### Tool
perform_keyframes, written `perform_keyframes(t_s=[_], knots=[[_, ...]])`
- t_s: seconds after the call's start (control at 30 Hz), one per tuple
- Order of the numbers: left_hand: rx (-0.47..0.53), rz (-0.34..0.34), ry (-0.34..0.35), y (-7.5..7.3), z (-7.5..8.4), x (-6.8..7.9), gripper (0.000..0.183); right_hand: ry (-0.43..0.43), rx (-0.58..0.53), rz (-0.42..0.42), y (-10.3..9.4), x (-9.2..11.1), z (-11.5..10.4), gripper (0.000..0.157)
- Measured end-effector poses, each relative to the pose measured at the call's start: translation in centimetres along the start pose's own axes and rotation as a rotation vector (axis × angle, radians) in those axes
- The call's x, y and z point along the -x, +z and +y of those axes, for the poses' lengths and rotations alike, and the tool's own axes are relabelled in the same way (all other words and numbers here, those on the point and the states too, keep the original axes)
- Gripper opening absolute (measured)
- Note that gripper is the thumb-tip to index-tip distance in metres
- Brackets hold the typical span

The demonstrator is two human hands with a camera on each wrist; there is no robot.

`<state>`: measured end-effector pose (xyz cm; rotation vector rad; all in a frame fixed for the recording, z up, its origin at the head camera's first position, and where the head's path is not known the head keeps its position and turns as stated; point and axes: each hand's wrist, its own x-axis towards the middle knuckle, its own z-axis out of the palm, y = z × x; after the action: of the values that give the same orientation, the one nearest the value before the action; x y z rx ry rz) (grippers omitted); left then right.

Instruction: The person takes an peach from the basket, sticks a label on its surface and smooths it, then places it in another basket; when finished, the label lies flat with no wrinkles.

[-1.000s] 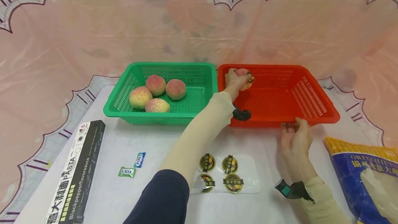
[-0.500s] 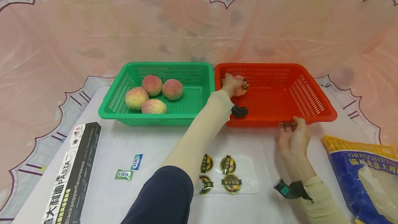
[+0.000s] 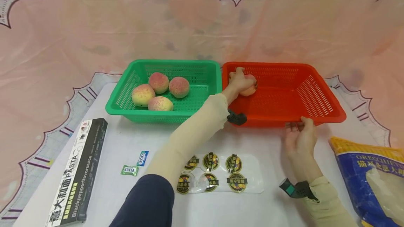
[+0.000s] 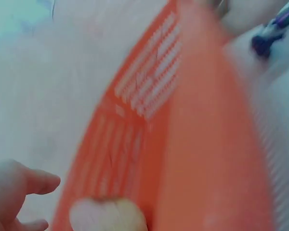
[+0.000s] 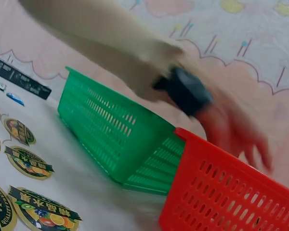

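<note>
My left hand point(image 3: 240, 81) is inside the red basket point(image 3: 285, 117) at its left end, next to a peach point(image 3: 248, 88) that bears a dark round sticker. In the left wrist view the fingers point(image 4: 41, 182) are spread and apart from the peach point(image 4: 108, 215), which sits at the basket's end. With the thumb at the rim and the fingers under it, my right hand point(image 3: 301, 137) holds the basket's front edge. Several peaches point(image 3: 179, 87) lie in the green basket point(image 3: 148, 117) on the left.
A clear sheet of round fruit stickers point(image 3: 237, 182) lies in front of the baskets. Two small candies, one green point(image 3: 129, 170) and one blue point(image 3: 143, 158), lie left of it. A pasta box point(image 3: 79, 171) stands far left; a blue-yellow pasta bag point(image 3: 372, 178) lies right.
The left hand has lowered the stickered peach into the left end of the red basket and let go of it. The right hand stays at the basket's front rim.
</note>
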<state>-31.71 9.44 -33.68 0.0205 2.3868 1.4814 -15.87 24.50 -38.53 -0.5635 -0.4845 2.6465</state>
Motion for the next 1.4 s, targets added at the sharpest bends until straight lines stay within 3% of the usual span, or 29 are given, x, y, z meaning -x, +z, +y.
perform_keyframes(t_s=[0.1,0.2,0.33,0.43,0.57,0.67,0.77,0.9,1.03,1.2,1.4], knots=[[0.117,-0.045,0.073,-0.6,0.3,2.0,0.057,0.003,0.000,-0.004,0.1,0.0,-0.2,0.020],[0.312,-0.105,0.168,-1.9,-0.3,4.6,0.045,0.010,0.004,-0.002,0.1,0.0,-0.2,0.019],[0.550,-0.158,0.278,-4.0,-2.6,8.6,0.030,0.019,0.011,-0.005,0.0,0.0,0.1,0.015],[0.692,-0.151,0.281,-5.3,-4.9,11.5,0.026,0.042,0.005,-0.011,-0.3,0.2,0.0,0.019],[0.879,-0.041,0.261,-6.7,-8.4,14.6,0.020,0.134,0.015,-0.046,-1.0,0.7,-0.2,0.020],[0.998,0.110,0.244,-7.8,-10.9,16.4,0.014,0.198,0.086,-0.120,-1.8,1.5,0.2,0.015],[1.062,0.277,0.189,-8.9,-13.0,17.9,0.008,0.186,0.191,-0.265,-2.3,2.5,0.8,0.019],[1.135,0.449,0.058,-10.3,-14.4,18.4,0.008,0.105,0.339,-0.482,-1.6,3.7,1.7,0.026],[1.271,0.507,-0.020,-11.4,-14.5,17.7,0.013,0.021,0.522,-0.608,0.4,4.8,2.8,0.021],[1.419,0.511,-0.005,-12.2,-14.7,17.0,0.019,-0.061,0.802,-0.676,3.7,5.4,4.9,0.008],[1.455,0.525,0.071,-12.6,-15.0,16.8,0.015,-0.030,0.862,-0.725,7.8,4.7,8.2,0.021]])
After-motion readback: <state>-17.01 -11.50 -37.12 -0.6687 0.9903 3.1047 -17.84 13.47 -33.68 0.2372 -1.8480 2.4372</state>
